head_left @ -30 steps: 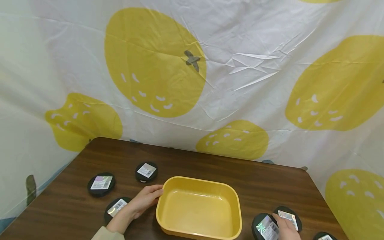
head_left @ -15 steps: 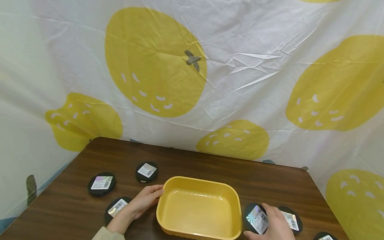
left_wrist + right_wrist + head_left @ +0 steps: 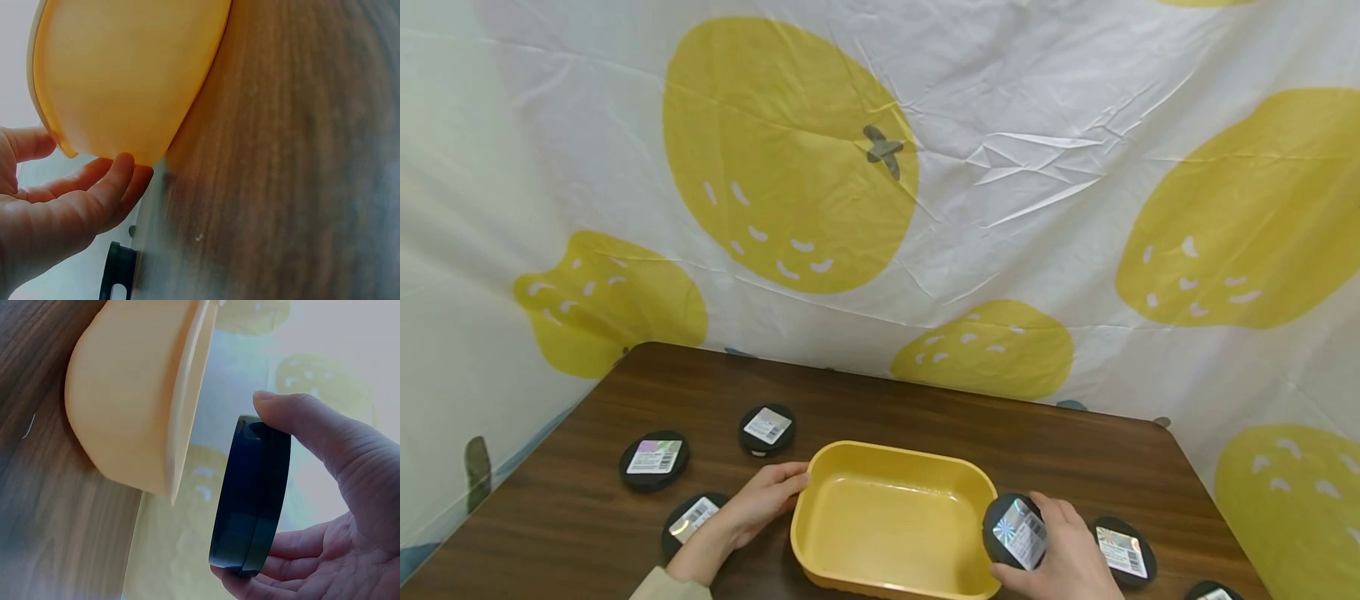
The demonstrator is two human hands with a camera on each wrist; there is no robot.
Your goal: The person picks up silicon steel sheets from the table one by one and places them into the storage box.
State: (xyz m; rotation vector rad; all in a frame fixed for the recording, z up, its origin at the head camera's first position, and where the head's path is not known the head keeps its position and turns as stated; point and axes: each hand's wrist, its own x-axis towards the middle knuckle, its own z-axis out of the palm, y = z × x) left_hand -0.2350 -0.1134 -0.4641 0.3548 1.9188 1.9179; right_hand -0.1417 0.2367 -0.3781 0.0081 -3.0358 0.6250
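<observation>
My right hand (image 3: 1063,554) grips a flat round black case (image 3: 250,494) by its edge, thumb on one side and fingers on the other. The case carries a silvery label with a shiny hologram and barcode. Raised off the table, it overlaps the right rim of a yellow plastic tub (image 3: 895,533) in the head view. Tilted, it stands beside the tub's outer wall in the right wrist view. My left hand (image 3: 763,500) holds the tub's left end, thumb at the rim and fingertips against the outer wall (image 3: 125,81). Nothing lies inside the tub.
Similar labelled black cases lie on the brown wooden table (image 3: 880,408). Left of the tub are a far case (image 3: 767,429), a left case (image 3: 653,461) and one (image 3: 688,521) partly behind my wrist. Others (image 3: 1123,550) lie on the right. A fruit-printed cloth (image 3: 1000,208) hangs behind.
My right hand has lifted the black case from beside another one on the right and carried it left to the tub's right rim. My left hand and the tub have stayed in place.
</observation>
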